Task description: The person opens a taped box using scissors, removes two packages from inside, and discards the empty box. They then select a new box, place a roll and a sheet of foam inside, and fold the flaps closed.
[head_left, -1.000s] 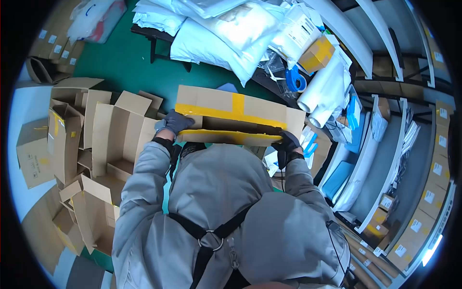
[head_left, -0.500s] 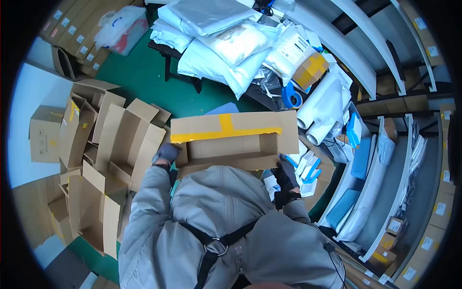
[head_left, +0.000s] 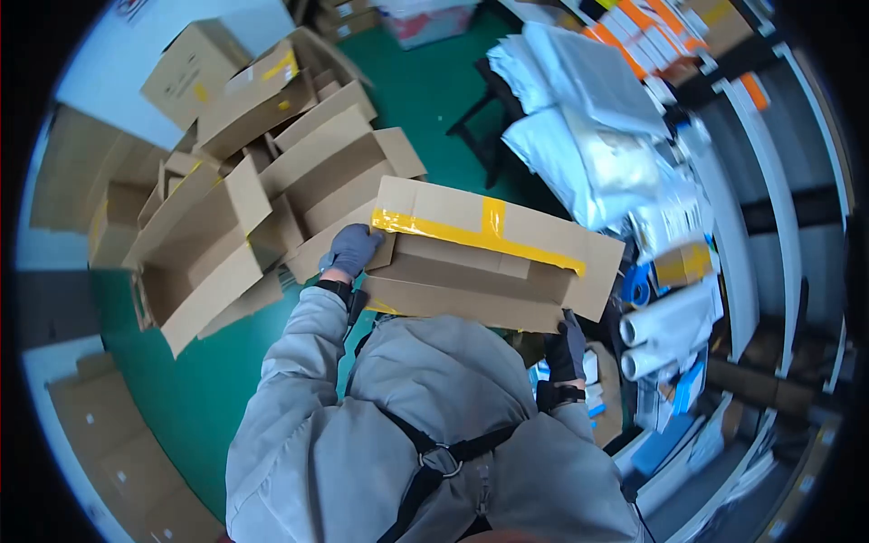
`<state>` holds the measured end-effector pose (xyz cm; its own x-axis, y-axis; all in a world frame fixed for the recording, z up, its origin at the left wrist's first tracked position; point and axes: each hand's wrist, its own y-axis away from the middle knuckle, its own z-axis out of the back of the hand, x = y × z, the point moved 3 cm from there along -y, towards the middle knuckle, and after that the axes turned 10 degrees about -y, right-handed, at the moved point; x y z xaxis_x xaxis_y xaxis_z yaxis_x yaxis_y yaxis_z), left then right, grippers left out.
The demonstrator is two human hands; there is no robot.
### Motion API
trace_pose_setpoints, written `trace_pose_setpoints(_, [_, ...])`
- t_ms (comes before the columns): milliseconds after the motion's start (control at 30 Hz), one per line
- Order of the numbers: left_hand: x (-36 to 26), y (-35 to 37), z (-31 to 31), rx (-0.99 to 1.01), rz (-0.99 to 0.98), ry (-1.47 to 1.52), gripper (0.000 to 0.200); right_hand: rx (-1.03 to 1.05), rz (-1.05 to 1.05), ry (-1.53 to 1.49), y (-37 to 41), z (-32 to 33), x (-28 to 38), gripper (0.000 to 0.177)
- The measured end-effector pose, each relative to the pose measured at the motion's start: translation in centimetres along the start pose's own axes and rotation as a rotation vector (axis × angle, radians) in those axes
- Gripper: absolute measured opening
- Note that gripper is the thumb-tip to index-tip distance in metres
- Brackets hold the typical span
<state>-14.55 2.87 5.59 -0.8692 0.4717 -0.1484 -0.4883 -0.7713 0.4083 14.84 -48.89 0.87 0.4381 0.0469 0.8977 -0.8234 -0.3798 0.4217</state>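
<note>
An open, long cardboard box (head_left: 434, 291) with yellow tape along one flap is held in front of my body, its inside empty. My left hand (head_left: 353, 250), in a grey glove, grips the box's left end. At the right end, my right hand (head_left: 568, 348), in a dark glove, holds the lower corner, its fingers partly hidden by the box. Other open cardboard boxes (head_left: 204, 244) lie piled beyond my left hand.
White and grey plastic packages (head_left: 588, 154) are stacked on a dark stand at the upper right. Beside them are white rolls (head_left: 665, 328), blue tape (head_left: 636, 284) and a small taped box (head_left: 683, 263). Shelves (head_left: 765, 208) line the right. Green floor (head_left: 412, 90) shows between piles.
The view has turned to the left, so the pile of boxes appears nearer the middle. The held box now tilts down to the right, still between both hands.
</note>
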Motion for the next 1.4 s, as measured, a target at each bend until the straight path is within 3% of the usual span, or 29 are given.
trace_pose_setpoints(100, [3.0,1.7,4.1,-0.068,0.048,0.059,0.052,0.148,0.396,0.466,-1.2,-3.4,0.4,0.028])
trace_pose_setpoints(133, [4.1,2.4,5.7,-0.094,0.070,0.086,0.052,0.166,0.403,0.470,-1.3,-4.6,0.5,0.028])
trace_pose_setpoints(233, [8.2,1.8,7.1,-0.161,0.133,0.148,0.053,0.136,0.227,0.685,-2.2,-10.2,2.1,0.060])
trace_pose_setpoints(267, [10.0,1.5,7.1,-0.189,0.150,0.168,0.053,0.178,0.236,0.692,-2.6,-13.1,3.0,0.060])
trace_pose_setpoints(367, [14.4,1.0,6.6,-0.242,0.219,0.240,0.053,-0.106,-0.117,-0.451,-2.9,-21.0,4.7,0.052])
trace_pose_setpoints(467, [17.5,1.4,6.5,-0.283,0.276,0.340,0.053,0.080,-0.148,-0.260,-1.0,-31.8,8.1,0.051])
trace_pose_setpoints(533, [18.0,2.1,6.0,-0.311,0.310,0.434,0.054,0.155,-0.148,-0.162,-1.0,-35.4,8.4,0.051])
trace_pose_setpoints(633, [18.1,3.1,4.0,-0.340,0.399,0.531,0.055,0.460,0.102,0.289,-4.2,-39.8,6.7,0.051])
trace_pose_setpoints(767, [17.8,4.6,2.2,-0.348,0.484,0.611,0.055,0.688,0.292,0.359,-12.0,-38.8,-2.2,0.054])
trace_pose_setpoints(800, [18.2,5.1,2.2,-0.362,0.500,0.616,0.055,0.710,0.296,0.359,-12.6,-39.2,-3.4,0.054])
trace_pose_setpoints(900, [17.4,6.7,2.1,-0.344,0.555,0.776,0.055,0.731,0.709,0.824,-11.8,-37.9,-3.3,0.062])
trace_pose_setpoints(933, [17.0,6.5,1.5,-0.338,0.543,0.782,0.055,0.717,0.711,0.832,-11.5,-37.5,-2.5,0.062])
trace_pose_setpoints(1033, [17.9,5.4,-0.9,-0.304,0.570,0.736,0.055,0.695,-0.387,-0.075,-8.7,-39.0,-1.3,0.061])
trace_pose_setpoints(1200, [16.1,4.9,-0.4,-0.185,0.470,0.695,0.057,0.593,-0.290,0.053,-1.8,-41.3,6.4,0.053])
trace_pose_setpoints(1267, [15.6,4.1,-3.0,-0.108,0.627,0.652,0.059,0.568,-0.296,0.106,-0.8,-41.5,8.3,0.047])
trace_pose_setpoints(1400, [15.3,4.3,-4.0,-0.144,0.587,0.606,0.062,0.513,-0.318,0.002,-3.0,-39.1,7.4,0.041])
